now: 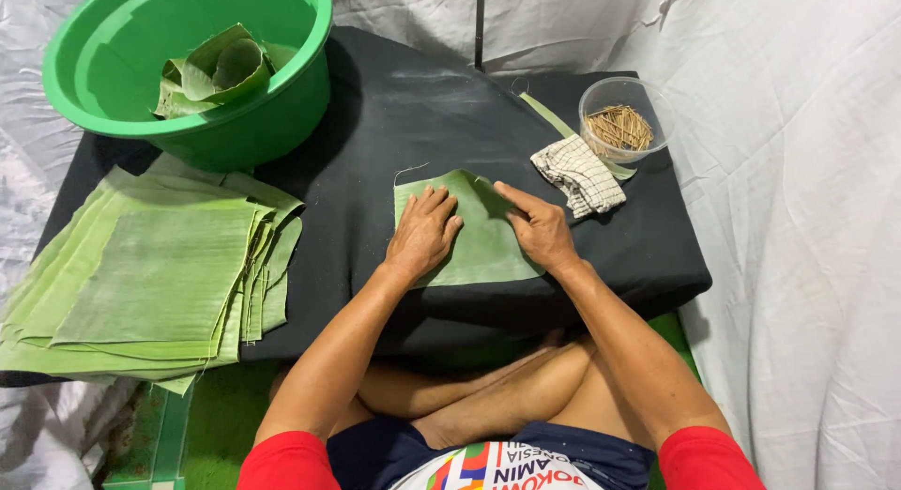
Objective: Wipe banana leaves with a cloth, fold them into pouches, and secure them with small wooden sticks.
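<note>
A green banana-leaf sheet (483, 237) lies flat on the black cloth-covered table (404, 114) in front of me. My left hand (422, 232) presses palm-down on the sheet's left half, fingers slightly spread. My right hand (537, 227) rests on the sheet's right side, its index finger stretched toward the upper middle of the leaf, where the top edge looks slightly folded. Neither hand grips anything.
A thick stack of cut banana-leaf sheets (150, 274) lies at the left. A green plastic basin (282, 105) with folded leaf pieces stands at the back left. A checked cloth (579, 176) and a clear bowl of thin sticks (621, 122) sit at the right. White sheeting surrounds the table.
</note>
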